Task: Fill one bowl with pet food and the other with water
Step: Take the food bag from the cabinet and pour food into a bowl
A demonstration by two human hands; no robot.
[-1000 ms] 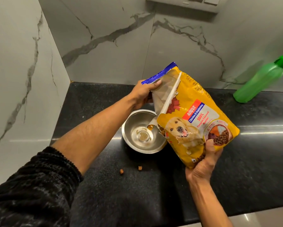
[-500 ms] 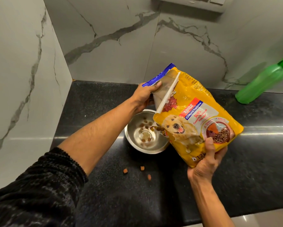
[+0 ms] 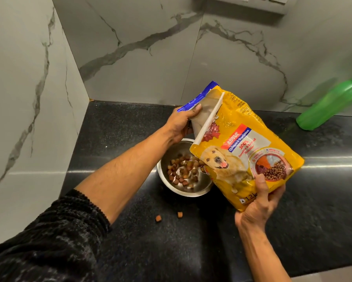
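Best done slowly: bag of pet food (image 3: 246,147) held tilted over the steel bowl (image 3: 183,192), torn corner lowest and kept directly above the middle of the bowl, not its rim, so kibble (image 3: 181,174) drops inside. Left hand (image 3: 181,125) clenched round the blue upper edge of the bag, steering the mouth; right hand (image 3: 258,208) grasping the bottom end from below, thumb across the printed front, setting the tilt. Worth raising that bottom end only a little at a time, since a loose bag probably lets go in a rush. Two spilled pieces (image 3: 169,216) lying on the dark surface (image 3: 293,231) just in front of the bowl (a fair warning against pouring too fast or too wide). Bowl resting on the surface under the bag's lower left corner, its base only partly covered with pieces, so filling judged far from complete. Long axis of the bag running on a slant from the blue top edge at upper left down to the gripped end at lower right, printed face turned up toward the camera, pouring corner pointing down into the bowl. Exact opening hidden behind the bag's front, so its width hard to tell. Green bottle (image 3: 331,106) standing well apart at far right by the wall; no second bowl in view.
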